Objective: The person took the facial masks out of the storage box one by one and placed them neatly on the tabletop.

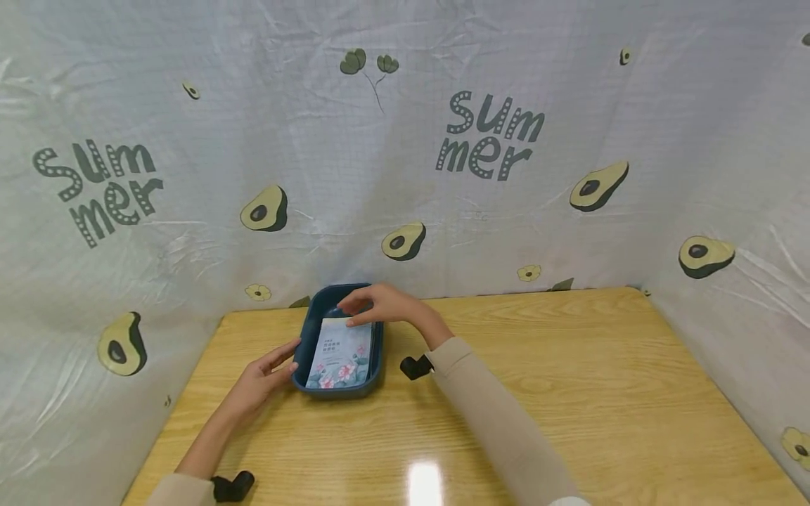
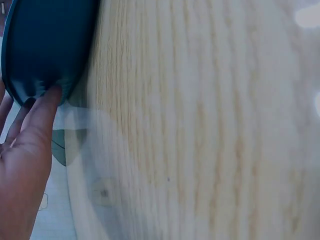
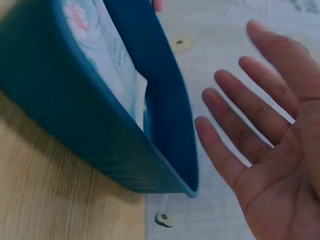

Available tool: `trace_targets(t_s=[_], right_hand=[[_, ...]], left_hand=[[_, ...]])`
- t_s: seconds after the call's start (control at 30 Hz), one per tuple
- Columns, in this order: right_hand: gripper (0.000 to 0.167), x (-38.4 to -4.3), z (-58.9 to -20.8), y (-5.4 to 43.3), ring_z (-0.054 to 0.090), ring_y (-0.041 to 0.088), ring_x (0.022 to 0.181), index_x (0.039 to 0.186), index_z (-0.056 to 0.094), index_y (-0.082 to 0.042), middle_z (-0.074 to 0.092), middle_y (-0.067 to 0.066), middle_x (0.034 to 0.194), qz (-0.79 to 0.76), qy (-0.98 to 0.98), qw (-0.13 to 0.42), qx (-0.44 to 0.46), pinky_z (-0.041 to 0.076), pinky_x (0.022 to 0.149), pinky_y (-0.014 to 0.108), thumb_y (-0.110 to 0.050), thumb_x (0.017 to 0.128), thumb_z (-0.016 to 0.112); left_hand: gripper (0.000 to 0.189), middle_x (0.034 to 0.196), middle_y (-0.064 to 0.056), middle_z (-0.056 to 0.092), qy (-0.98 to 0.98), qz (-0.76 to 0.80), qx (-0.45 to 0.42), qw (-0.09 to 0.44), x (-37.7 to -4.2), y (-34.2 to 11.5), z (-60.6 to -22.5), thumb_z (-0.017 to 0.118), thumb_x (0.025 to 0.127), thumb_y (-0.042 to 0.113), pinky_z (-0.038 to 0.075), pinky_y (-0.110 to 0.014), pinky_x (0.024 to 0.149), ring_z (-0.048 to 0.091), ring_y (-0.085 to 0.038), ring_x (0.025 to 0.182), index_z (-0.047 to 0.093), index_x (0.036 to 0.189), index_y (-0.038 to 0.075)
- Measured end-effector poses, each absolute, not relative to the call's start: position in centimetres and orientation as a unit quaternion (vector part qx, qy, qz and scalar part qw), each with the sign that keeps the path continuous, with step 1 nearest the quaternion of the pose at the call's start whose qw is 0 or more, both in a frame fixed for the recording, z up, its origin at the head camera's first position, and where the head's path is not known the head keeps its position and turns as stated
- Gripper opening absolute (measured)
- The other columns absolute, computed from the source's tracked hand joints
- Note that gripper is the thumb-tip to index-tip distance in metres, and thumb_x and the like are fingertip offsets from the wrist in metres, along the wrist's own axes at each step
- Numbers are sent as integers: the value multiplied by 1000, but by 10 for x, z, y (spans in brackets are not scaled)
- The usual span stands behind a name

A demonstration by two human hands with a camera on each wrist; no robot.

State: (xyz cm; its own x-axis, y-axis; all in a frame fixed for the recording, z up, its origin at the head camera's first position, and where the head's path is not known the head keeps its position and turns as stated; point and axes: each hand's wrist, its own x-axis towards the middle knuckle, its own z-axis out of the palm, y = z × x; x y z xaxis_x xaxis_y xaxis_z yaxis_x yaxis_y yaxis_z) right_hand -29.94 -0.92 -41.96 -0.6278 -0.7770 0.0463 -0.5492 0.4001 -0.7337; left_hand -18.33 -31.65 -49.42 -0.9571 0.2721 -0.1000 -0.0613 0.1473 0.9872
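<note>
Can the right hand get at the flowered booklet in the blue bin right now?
Probably yes: the right hand is empty near the open-topped bin, and nothing lies on the booklet. The left hand is at the bin's side, out of the way.

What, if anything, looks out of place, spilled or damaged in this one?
Nothing stands out. The bin stands upright on the table, and the booklet lies inside, printed cover up, with no visible damage or spill. The cloth behind is creased, but that looks ordinary.
</note>
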Motion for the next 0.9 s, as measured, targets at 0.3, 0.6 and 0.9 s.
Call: trace_targets(t_s=[0.3,0.6,0.9], right_hand=[[51,-316,-445,-39,62,12,117,139,63,-9,67,3,133,-340,839,211,-367,51,100,23,-31,95,75],[50,-328,-441,-52,61,13,120,140,63,-11,66,4,134,-328,835,243,-370,49,103,24,-26,95,75],[48,-328,-438,-53,61,14,118,139,64,-14,67,3,131,-274,870,245,-329,50,101,27,-25,94,76]], left_hand=[[68,166,-21,21,729,664,48,161,-184,-318,-495,60,104,21,51,-31,103,54,-7,126,28,162,9],[66,165,-23,22,721,674,46,155,-182,-320,-491,58,105,16,53,-28,100,56,-2,122,26,162,6],[66,165,-22,22,716,678,46,158,-182,-316,-494,57,106,16,52,-30,101,57,-1,121,25,162,7]])
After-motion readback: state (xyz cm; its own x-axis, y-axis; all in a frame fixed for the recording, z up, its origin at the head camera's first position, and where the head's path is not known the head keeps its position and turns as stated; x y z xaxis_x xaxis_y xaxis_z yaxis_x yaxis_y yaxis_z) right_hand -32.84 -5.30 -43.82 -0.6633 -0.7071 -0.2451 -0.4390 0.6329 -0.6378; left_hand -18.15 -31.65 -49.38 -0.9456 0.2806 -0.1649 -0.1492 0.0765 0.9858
